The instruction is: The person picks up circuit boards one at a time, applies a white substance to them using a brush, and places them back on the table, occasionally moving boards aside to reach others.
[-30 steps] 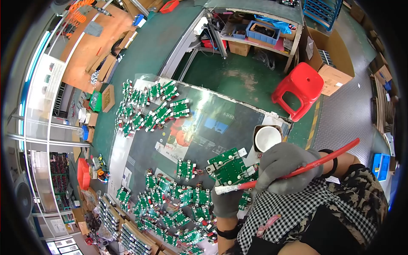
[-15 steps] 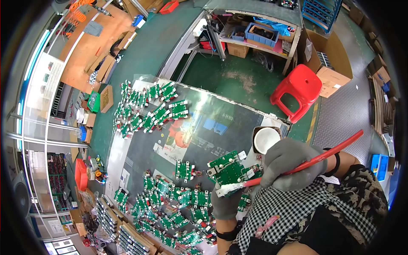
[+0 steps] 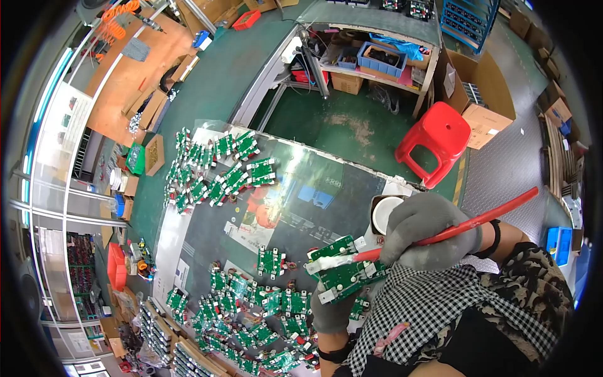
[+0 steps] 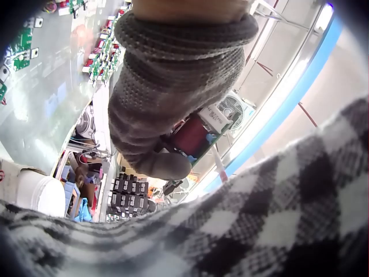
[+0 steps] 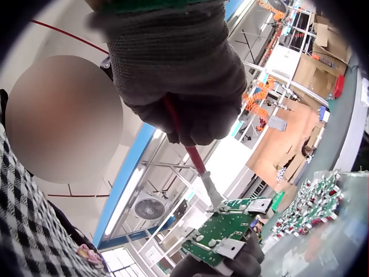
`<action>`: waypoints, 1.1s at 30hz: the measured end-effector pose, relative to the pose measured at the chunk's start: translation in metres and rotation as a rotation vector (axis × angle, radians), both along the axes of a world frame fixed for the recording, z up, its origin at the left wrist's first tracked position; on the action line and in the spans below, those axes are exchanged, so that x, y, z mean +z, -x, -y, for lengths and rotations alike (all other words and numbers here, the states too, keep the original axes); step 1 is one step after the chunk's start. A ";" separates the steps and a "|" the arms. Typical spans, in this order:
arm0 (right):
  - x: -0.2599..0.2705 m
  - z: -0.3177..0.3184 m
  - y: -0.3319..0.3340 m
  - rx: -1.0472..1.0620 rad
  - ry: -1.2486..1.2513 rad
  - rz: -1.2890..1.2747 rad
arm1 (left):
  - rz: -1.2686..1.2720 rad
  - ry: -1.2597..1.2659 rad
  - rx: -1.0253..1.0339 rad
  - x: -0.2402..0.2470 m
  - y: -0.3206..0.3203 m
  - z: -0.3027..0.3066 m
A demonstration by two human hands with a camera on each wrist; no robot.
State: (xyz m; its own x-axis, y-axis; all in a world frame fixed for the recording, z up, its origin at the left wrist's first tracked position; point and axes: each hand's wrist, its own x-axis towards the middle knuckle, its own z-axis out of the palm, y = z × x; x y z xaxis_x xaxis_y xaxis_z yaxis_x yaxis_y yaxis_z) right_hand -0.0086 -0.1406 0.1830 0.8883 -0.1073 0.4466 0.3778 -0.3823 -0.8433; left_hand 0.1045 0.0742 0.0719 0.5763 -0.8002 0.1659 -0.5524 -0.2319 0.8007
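My gloved left hand (image 3: 331,314) grips a green circuit board (image 3: 344,279) from below near the table's front edge. White blobs and metal tabs show on the board's face. In my gloved right hand (image 3: 433,232) is a long red-handled brush (image 3: 502,206), gripped along its handle. Its white-coated tip lies over the board's left part in the head view. The right wrist view shows the brush (image 5: 197,160) slanting down to the board (image 5: 222,231), tip right at its edge. The left hand's fingers (image 4: 167,165) curl round the board's side in the left wrist view.
A white tub (image 3: 383,215) in a box stands just beyond the right hand. Many similar circuit boards (image 3: 254,323) cover the table's near left, with another cluster (image 3: 213,166) farther off. Past the table edge stands a red stool (image 3: 440,135).
The brush tip has moved from beside the left hand up onto the board's face. The left hand has tilted the board and brought it nearer. Both hands keep their grip.
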 end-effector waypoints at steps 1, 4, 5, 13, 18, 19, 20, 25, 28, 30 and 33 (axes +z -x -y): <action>0.001 -0.002 -0.001 0.023 -0.062 0.004 | -0.031 0.012 -0.014 -0.006 -0.001 -0.003; -0.003 -0.006 -0.011 0.059 -0.118 0.007 | -0.060 -0.046 -0.062 -0.013 -0.005 -0.011; -0.004 -0.007 -0.015 0.071 -0.113 0.008 | -0.057 -0.116 -0.097 -0.013 -0.007 -0.014; -0.003 0.004 -0.010 -0.106 -0.298 -0.269 | -0.316 0.223 0.290 -0.056 -0.120 -0.027; -0.019 -0.001 -0.002 -0.415 -0.367 -0.354 | -1.503 0.903 0.585 -0.114 -0.294 -0.039; -0.022 -0.003 0.001 -0.473 -0.409 -0.358 | -1.583 0.924 0.668 -0.131 -0.321 -0.040; -0.025 -0.002 0.003 -0.482 -0.426 -0.338 | -1.664 0.942 0.753 -0.145 -0.345 -0.040; -0.033 0.002 0.006 -0.729 -0.353 -0.383 | -1.541 1.022 0.899 -0.194 -0.430 -0.007; -0.036 0.003 -0.008 -0.750 -0.347 -0.338 | -1.451 0.896 0.878 -0.210 -0.454 0.002; -0.034 0.006 -0.027 -0.665 -0.313 -0.389 | -1.431 0.887 0.956 -0.209 -0.454 0.000; -0.036 0.001 -0.050 -0.657 -0.357 -0.377 | -1.417 0.948 0.983 -0.167 -0.411 -0.015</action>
State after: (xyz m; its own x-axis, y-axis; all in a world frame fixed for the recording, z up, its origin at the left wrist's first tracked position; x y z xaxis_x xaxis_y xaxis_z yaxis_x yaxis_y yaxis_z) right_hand 0.0417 -0.1414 0.1474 0.6783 -0.7343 -0.0274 -0.1606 -0.1117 -0.9807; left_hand 0.5156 0.0896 -0.0955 0.7708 -0.1209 -0.6255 0.5185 0.6895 0.5057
